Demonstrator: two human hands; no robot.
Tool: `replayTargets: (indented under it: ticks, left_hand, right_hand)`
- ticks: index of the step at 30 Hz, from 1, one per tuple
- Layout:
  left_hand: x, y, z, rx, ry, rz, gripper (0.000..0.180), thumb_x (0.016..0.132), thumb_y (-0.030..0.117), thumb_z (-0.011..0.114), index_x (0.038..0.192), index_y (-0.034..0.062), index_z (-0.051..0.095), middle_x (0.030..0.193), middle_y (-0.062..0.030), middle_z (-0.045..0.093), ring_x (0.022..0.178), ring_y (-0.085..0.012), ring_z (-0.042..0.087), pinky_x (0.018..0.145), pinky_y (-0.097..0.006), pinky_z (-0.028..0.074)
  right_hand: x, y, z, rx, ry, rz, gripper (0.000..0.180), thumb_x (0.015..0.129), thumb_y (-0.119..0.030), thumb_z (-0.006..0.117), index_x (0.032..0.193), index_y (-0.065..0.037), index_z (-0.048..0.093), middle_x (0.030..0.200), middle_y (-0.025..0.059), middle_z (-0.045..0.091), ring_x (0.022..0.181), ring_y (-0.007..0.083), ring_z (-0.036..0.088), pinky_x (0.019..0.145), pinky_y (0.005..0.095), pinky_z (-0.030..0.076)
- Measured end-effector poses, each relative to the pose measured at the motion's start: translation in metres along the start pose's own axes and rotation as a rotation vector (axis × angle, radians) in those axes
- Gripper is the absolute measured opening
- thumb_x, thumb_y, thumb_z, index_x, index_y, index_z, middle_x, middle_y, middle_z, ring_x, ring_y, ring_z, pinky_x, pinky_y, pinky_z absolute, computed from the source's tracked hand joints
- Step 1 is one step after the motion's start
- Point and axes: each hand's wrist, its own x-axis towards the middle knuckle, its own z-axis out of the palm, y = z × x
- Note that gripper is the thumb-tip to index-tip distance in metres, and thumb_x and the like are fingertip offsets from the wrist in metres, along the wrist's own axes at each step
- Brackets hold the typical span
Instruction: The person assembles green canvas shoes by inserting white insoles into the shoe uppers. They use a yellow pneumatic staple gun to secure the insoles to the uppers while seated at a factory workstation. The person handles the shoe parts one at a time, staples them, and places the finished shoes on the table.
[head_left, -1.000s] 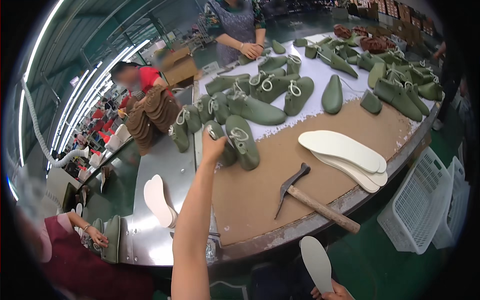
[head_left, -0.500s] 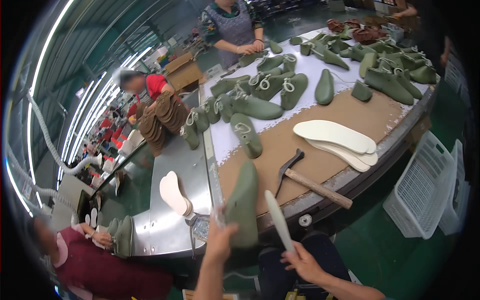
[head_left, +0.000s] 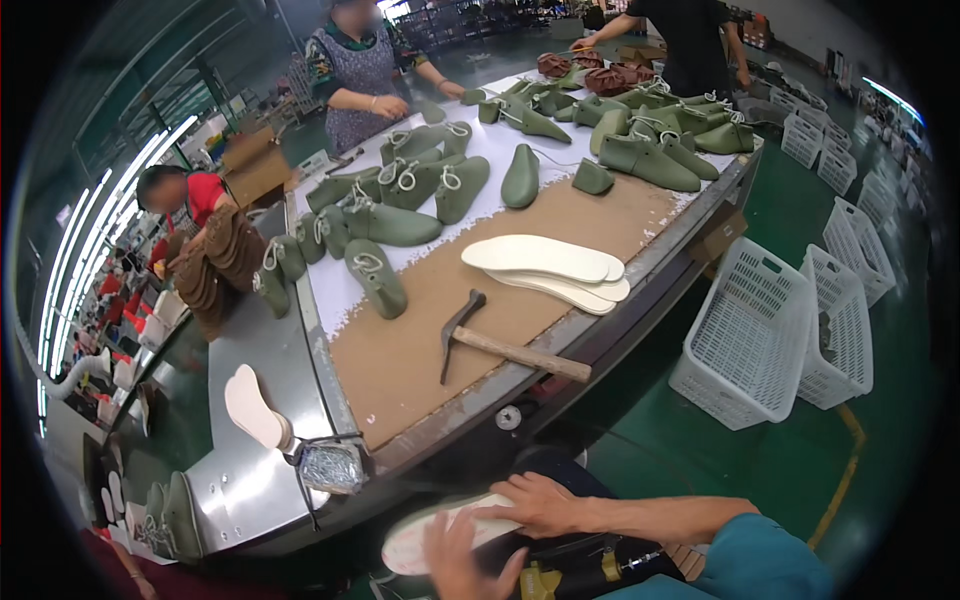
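Note:
Low in front of me, near my lap, lies a pale insole [head_left: 406, 548] with faint reddish marks. My right hand [head_left: 545, 505] is closed on its right end, fingers over the top. My left hand [head_left: 462, 562], blurred, is over the insole's near side with thumb and fingers apart; whether it touches cannot be told. Whatever is under the insole is hidden. On the brown board beyond sit a stack of cream insoles [head_left: 545, 258] and a wooden-handled hammer [head_left: 520, 352]. Many green shoe lasts [head_left: 375, 280], several with white cord loops, crowd the table's far part.
Left, a metal surface [head_left: 250, 355] holds more insoles [head_left: 254, 408] and a plastic-wrapped block [head_left: 332, 467] at the corner. White crates [head_left: 745, 335] stand on the floor at right. Co-workers are behind the table [head_left: 365, 85], at its far right [head_left: 690, 45] and at left [head_left: 195, 205].
My hands have come together low in front of me; the insole from my right hand now lies flat beneath them. The green last my left hand held no longer shows. The view has swung right.

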Motion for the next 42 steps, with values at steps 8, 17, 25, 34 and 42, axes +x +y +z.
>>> replayTargets:
  ticks: [8,17,25,34,42]
  left_hand:
    - [-0.024,-0.049,0.119,0.069,-0.375,-0.12,0.092,0.07,0.046,0.077,0.139,-0.0023,0.04,0.137,-0.017,0.049,0.112,-0.0329,0.05,0.097,-0.046,0.034]
    - [-0.019,-0.053,0.113,-0.009,-0.389,-0.121,0.077,0.069,0.04,0.08,0.132,0.0055,0.05,0.133,-0.012,0.055,0.109,-0.0294,0.055,0.093,-0.042,0.037]
    - [-0.012,-0.046,0.119,0.037,-0.393,-0.096,0.075,0.07,0.039,0.079,0.13,0.0042,0.051,0.117,-0.0137,0.057,0.105,-0.0307,0.053,0.092,-0.043,0.036]
    - [-0.017,-0.054,0.116,-0.02,-0.428,-0.108,0.075,0.072,0.041,0.079,0.131,0.0045,0.05,0.12,-0.0128,0.057,0.107,-0.029,0.054,0.09,-0.042,0.037]
    - [-0.016,-0.052,0.116,-0.055,-0.374,-0.097,0.073,0.071,0.035,0.08,0.13,0.0054,0.05,0.122,-0.0116,0.058,0.104,-0.028,0.055,0.09,-0.041,0.037]
  right_hand:
    - [-0.04,0.034,0.037,0.264,0.174,0.363,0.058,0.07,-0.01,0.075,0.121,0.001,0.05,0.116,0.018,0.055,0.112,0.0371,0.054,0.096,0.0445,0.044]
    - [-0.115,-0.061,0.007,0.224,-0.297,0.426,0.037,0.084,-0.03,0.068,0.108,-0.003,0.061,0.094,0.0153,0.065,0.089,0.0316,0.064,0.078,0.0391,0.053]
    - [-0.118,-0.071,0.035,0.274,-0.574,0.302,0.061,0.09,-0.029,0.061,0.143,-0.008,0.037,0.095,0.0185,0.064,0.091,0.0346,0.061,0.09,0.0445,0.042]
    - [-0.13,-0.067,-0.047,0.709,-0.214,0.707,0.075,0.093,-0.05,0.053,0.145,0.0,0.031,0.115,0.0274,0.062,0.103,0.0417,0.061,0.098,0.0445,0.042]
    - [-0.13,-0.051,-0.047,0.726,0.0,0.856,0.094,0.079,-0.066,0.063,0.139,0.003,0.039,0.114,0.0283,0.062,0.1,0.0455,0.061,0.089,0.0463,0.048]
